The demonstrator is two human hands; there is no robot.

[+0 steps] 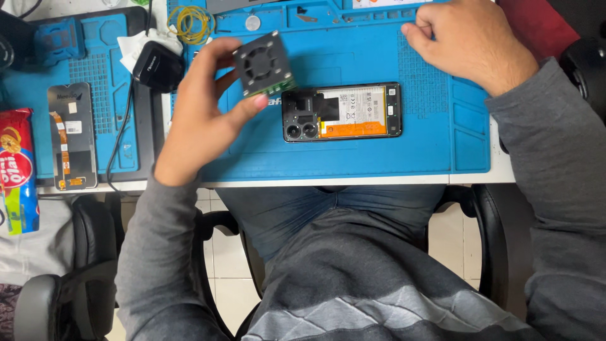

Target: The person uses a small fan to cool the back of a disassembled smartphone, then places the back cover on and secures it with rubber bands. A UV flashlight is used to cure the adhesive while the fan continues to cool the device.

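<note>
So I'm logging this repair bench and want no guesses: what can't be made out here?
Head view only:
- Underside of the small fan module: faces away, and the left hand covers its edge.
- What the right hand grips, if anything: curled fingers hide it.
- Small parts in the blue mat trays: top edge cuts them off.
- Tiny components inside the opened phone: too small.

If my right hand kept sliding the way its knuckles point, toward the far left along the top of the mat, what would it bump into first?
Probably the small silver disc near the blue mat's top edge. The right hand rests fisted there, and smaller bits may lie closer; they are too tiny to tell. The yellow rubber bands lie beyond it.
</note>
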